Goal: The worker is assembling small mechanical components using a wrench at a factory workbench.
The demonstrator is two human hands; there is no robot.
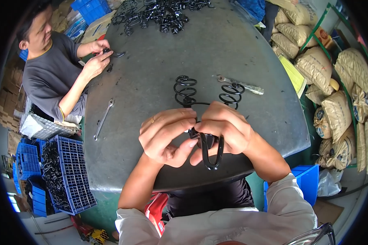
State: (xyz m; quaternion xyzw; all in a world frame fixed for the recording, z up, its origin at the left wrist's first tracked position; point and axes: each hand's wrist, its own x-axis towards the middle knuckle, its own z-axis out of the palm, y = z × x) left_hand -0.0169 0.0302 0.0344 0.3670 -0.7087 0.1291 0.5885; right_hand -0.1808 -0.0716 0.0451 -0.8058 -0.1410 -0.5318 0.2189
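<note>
A black spring part is held over the near side of the table between my two hands. Two open coils (186,90) stick out beyond my fingers, joined by a thin black wire. Toward me, a thick black U-shaped loop (212,161) hangs below the fingers. My left hand (167,136) is closed, its thumb and fingers pinching the middle of the part. My right hand (227,130) is wrapped round the same middle, close to the loop. The fingers hide how loop and coils join. An open-end wrench (240,84) lies past the right coil.
Another wrench (104,119) lies on the table's left side. A heap of black metal parts (159,16) covers the far end. At left a person (55,73) handles a small black part. Blue crates (75,173) stand lower left; stacked sacks (315,65) are at right.
</note>
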